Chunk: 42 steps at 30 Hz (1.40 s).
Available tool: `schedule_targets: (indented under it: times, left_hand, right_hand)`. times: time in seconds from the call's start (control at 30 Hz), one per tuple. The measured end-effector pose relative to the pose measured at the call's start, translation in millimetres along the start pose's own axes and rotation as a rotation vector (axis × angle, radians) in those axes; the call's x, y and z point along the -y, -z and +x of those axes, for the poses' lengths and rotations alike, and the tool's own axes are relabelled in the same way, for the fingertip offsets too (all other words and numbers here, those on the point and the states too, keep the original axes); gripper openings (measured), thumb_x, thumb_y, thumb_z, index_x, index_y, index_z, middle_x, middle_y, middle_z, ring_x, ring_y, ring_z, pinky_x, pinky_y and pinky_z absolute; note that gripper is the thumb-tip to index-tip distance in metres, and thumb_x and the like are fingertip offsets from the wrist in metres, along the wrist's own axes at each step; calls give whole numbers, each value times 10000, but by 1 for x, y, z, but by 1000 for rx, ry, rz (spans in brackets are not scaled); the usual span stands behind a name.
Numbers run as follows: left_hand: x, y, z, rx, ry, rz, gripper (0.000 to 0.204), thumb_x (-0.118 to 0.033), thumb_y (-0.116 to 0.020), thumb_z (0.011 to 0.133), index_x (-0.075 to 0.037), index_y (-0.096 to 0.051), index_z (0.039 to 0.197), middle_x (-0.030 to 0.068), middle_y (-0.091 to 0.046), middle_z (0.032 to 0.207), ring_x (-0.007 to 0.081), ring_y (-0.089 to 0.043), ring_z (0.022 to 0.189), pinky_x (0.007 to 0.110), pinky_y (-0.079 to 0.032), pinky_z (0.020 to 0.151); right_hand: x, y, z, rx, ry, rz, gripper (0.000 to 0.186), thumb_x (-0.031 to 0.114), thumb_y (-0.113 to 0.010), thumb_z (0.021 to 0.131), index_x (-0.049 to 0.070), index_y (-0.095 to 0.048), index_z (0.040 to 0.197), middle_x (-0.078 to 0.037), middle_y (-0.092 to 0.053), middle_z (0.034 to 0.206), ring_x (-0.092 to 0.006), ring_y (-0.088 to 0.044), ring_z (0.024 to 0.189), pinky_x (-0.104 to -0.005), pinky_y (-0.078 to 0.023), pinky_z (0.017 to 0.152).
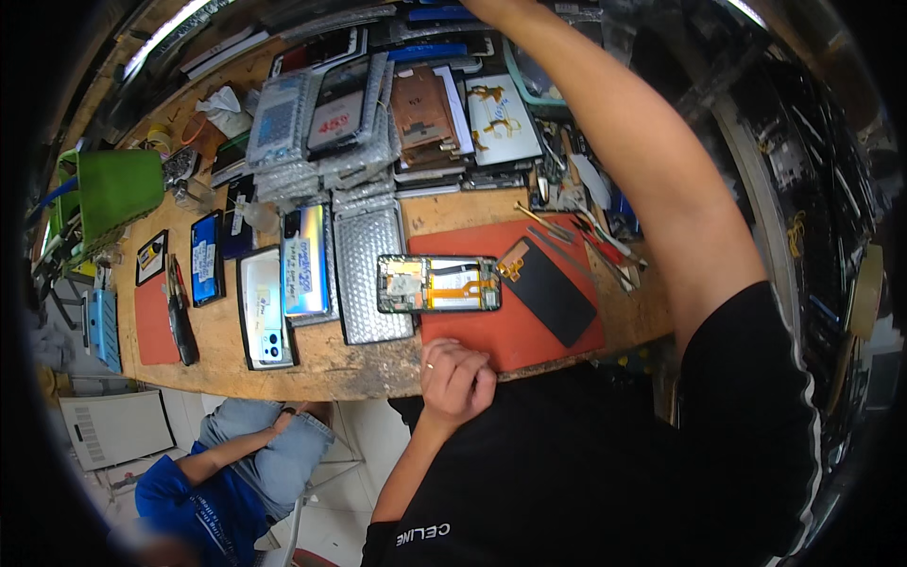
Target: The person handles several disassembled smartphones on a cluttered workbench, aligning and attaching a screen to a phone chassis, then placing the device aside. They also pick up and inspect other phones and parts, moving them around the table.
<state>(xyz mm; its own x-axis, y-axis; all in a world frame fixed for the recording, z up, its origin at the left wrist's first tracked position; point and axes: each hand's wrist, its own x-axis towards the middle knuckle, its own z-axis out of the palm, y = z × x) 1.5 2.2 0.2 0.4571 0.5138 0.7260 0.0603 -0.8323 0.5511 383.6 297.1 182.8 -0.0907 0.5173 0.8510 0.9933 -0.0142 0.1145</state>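
Centrally, the opened phone (422, 283) spanned the red mat (472, 333) and bubble-wrap sleeve (364, 241), its frame containing a battery (444, 280). Fingers of the left hand (457, 378), at six o'clock, were curled narrow; the right hand (493, 7), at twelve, could not be determined.

Right fingers cut off, bystander's head (156, 546) blurred

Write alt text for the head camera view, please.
An opened phone with its insides exposed lies across the left edge of an orange-red mat, a black panel beside it. A person's left hand rests curled at the mat's near edge; the right arm stretches to the picture's top. Other phones and a bubble-wrapped stack crowd the workbench.
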Motion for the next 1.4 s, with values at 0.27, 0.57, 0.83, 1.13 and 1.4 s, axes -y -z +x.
schedule_targets:
  times: [0.27,0.57,0.83,1.13,1.4]
  left_hand:
    - [-3,-1,1,-24,-8,25,219,52,-712,695,-34,-699,895,79,-640,844,291,-641,771,441,-554,782]
    - [-4,-5,0,-12,-39,63,182,7,-710,705,-38,-702,881,70,-642,836,287,-632,758,438,-547,771]
    - [-5,-3,0,10,-14,90,195,13,-695,695,-39,-699,883,88,-645,824,310,-636,759,450,-542,769]
    - [-5,-4,1,10,8,81,216,46,-671,675,-29,-671,878,108,-639,812,327,-634,748,444,-529,760]
    - [-5,-6,-3,-18,-73,88,216,40,-668,675,-37,-675,877,100,-627,804,318,-627,736,430,-514,737]
  right_hand:
    - [-59,41,-19,231,-165,-263,205,208,-618,931,83,-781,934,-207,-767,883,-413,-759,856,-539,-591,779]
    - [-171,103,-81,75,-110,-365,78,143,-705,807,110,-771,782,-203,-731,800,-438,-701,732,-563,-563,688]
    - [-134,78,-69,196,-303,-217,152,152,-655,876,97,-790,921,-241,-759,987,-457,-731,966,-577,-571,843]
    - [-63,144,-74,246,-410,-23,370,240,-658,936,89,-769,1254,-265,-752,1151,-420,-729,1108,-513,-576,1008]
    - [71,261,-233,762,-538,368,288,317,-721,941,48,-763,1034,-189,-751,911,-391,-742,865,-500,-576,789]
